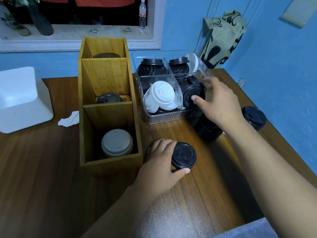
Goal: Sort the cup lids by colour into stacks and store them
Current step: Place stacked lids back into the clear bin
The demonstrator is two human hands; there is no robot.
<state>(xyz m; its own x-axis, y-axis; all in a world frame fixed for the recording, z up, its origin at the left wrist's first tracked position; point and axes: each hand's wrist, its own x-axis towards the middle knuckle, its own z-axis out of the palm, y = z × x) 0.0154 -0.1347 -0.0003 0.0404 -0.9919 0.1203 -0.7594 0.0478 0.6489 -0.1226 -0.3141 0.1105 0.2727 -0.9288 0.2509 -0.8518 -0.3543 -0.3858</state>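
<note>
Black lid (pixel 183 157) (in left hand (pixel 159 167))

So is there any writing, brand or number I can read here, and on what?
Nothing reads as clear words.
On the black lid in the left hand: raised lettering round its top, too small.
On the white lid in the clear bin: an embossed square mark, no words.
On the wooden box: faint marks, blurred.
On the water bottle: red label, too small.
On the beige bag: big black letters, folded, unreadable.
</note>
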